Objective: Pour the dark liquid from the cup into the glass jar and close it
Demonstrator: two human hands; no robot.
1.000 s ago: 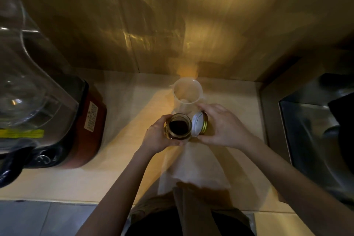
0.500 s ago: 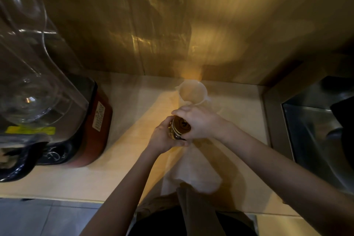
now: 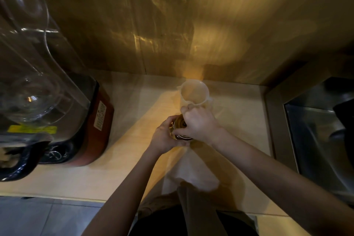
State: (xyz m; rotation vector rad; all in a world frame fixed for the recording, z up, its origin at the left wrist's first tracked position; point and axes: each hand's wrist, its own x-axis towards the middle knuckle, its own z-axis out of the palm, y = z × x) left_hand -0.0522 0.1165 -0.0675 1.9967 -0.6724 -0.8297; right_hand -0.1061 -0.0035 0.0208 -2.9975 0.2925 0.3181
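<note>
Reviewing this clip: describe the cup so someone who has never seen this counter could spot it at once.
Start at the pale countertop below the glossy wall. Just beyond the two hands holding the glass jar, nearest the wall, stands the cup. It is the only pale, translucent, open-topped vessel there, looks empty, and nobody is touching it.

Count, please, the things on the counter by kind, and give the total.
Glass jar, held by the left hand and right hand: 1
White cup: 1
White cloth: 1
Blender: 1
Total: 4
</note>
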